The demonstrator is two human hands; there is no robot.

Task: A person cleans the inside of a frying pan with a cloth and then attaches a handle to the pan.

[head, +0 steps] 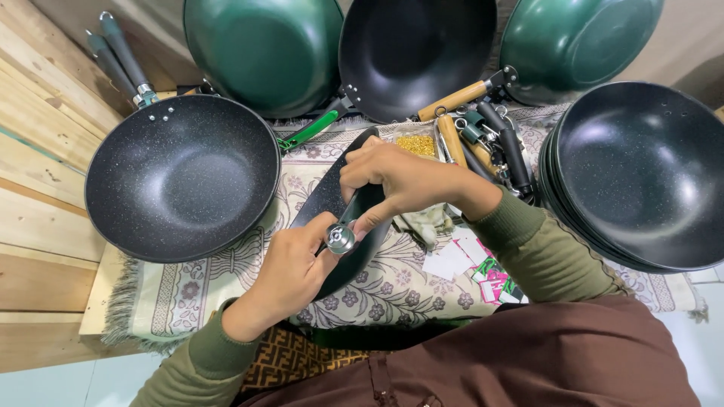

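— What's going on at the bench, seen from the head camera?

— Fitting a handle, I'd judge. The left hand [290, 271] pinches a green handle with a metal cap [341, 238]; the right hand [403, 181] clamps the black pan [332, 207] held on edge over the patterned cloth [226, 279].

— Which way does it lie?

— Its long axis slants from the near cap up towards the far woks. Next it wants a steady alignment.
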